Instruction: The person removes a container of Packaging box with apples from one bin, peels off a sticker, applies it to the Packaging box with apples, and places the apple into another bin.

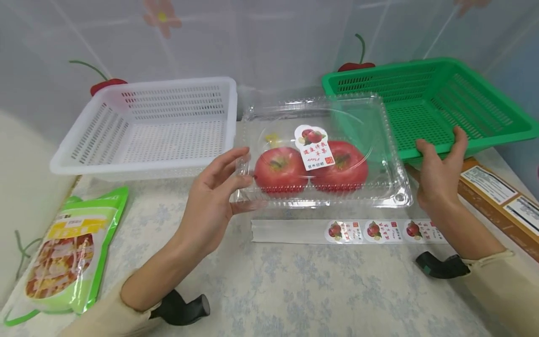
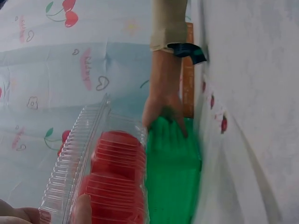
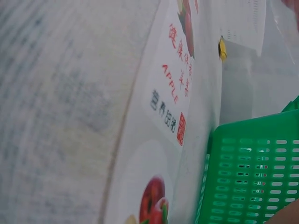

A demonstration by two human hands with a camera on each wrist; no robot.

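My left hand (image 1: pixel 210 206) grips the left end of a clear plastic clamshell box (image 1: pixel 379 164), thumb on the near side. Inside sit two red apples (image 1: pixel 280 171), also visible through the ribbed wall in the left wrist view. A white apple sticker (image 1: pixel 316 152) is on the lid. The box is raised over the table and overlaps the green basket (image 1: pixel 501 100) in the head view. My right hand (image 1: pixel 442 173) holds that basket by its front rim, fingers over the edge; the left wrist view shows this hand (image 2: pixel 163 109) at the basket's end.
A white basket (image 1: pixel 145 164) stands at the back left. Below it lies a green food pouch (image 1: pixel 69 252). A strip of apple stickers (image 1: pixel 290 231) runs along the table in front of the box. At the right is a brown carton (image 1: pixel 501 206). A patterned curtain (image 1: pixel 269 42) hangs behind.
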